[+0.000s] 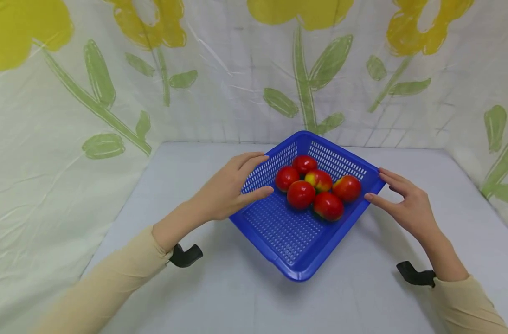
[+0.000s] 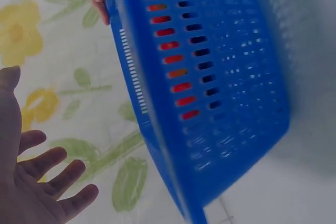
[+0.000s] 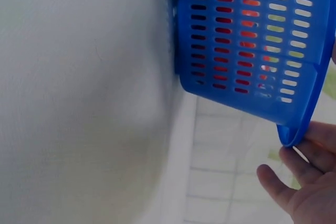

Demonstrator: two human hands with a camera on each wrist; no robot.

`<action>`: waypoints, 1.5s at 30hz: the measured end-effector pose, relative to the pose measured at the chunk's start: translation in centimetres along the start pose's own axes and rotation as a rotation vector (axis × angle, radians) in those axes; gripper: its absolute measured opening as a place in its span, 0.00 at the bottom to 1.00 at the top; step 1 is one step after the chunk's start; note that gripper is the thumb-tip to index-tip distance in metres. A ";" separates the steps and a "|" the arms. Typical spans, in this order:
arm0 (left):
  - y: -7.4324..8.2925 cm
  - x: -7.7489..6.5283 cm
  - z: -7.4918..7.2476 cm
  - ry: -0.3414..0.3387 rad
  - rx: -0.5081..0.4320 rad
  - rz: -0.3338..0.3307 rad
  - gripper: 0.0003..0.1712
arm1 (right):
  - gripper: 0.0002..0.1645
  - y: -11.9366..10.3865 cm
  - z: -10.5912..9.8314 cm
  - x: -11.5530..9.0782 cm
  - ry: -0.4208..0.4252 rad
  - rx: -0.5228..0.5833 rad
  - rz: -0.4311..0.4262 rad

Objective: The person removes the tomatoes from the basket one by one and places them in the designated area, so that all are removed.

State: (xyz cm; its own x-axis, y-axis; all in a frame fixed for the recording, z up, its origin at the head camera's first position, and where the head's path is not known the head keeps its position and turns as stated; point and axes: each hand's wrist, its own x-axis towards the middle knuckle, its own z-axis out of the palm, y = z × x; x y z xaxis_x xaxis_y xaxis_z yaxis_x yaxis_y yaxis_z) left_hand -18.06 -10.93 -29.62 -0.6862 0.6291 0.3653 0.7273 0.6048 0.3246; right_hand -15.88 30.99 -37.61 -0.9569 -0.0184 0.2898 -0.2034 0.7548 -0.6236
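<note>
A blue plastic basket (image 1: 279,227) with slotted walls sits turned cornerwise before me, whether flat on the table I cannot tell. Several shiny red, round fruits (image 1: 301,194), some with yellow patches, lie together in its far part; their kind is unclear. My left hand (image 1: 226,190) hovers by the left rim, fingers spread; the left wrist view shows this hand (image 2: 42,177) apart from the basket (image 2: 247,103). At the right corner, the fingertips of my right hand (image 1: 408,204) touch the rim. In the right wrist view, that hand's thumb (image 3: 275,184) stays off the basket (image 3: 252,40).
A pale grey-white table (image 1: 174,297) lies under the basket. Behind it and along both sides hangs a white sheet (image 1: 220,106) with yellow flowers and green leaves. Black curved pieces (image 1: 186,256) are fixed at both wrists, beside the beige sleeves (image 1: 112,278).
</note>
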 end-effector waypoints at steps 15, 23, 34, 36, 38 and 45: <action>0.6 6.0 0.8 -0.289 0.011 0.050 0.45 | 0.44 0.1 -0.2 0.3 0.052 0.003 -0.031; 0.0 8.2 2.3 -0.403 -0.203 0.071 0.46 | 0.43 0.2 -0.9 0.7 0.007 0.001 -0.064; -0.8 10.2 4.1 -0.557 -0.275 0.017 0.44 | 0.39 1.3 -1.2 1.0 0.086 0.028 -0.173; -1.0 10.5 4.5 -0.564 -0.301 0.003 0.43 | 0.37 1.4 -1.2 1.1 0.097 0.037 -0.189; -1.2 10.9 4.9 -0.568 -0.337 -0.011 0.42 | 0.36 1.5 -1.2 1.1 0.104 0.048 -0.195; -1.7 11.6 6.0 -0.580 -0.412 -0.049 0.37 | 0.33 1.4 -1.1 1.2 0.102 0.058 -0.185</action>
State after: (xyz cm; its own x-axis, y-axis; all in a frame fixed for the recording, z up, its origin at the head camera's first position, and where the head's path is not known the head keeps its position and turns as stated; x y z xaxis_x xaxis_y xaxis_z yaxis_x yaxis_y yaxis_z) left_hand -27.38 -1.72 -31.12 -0.5330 0.8338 -0.1437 0.5642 0.4768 0.6740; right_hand -17.10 32.71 -37.30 -0.8769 -0.0839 0.4733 -0.3875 0.7059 -0.5929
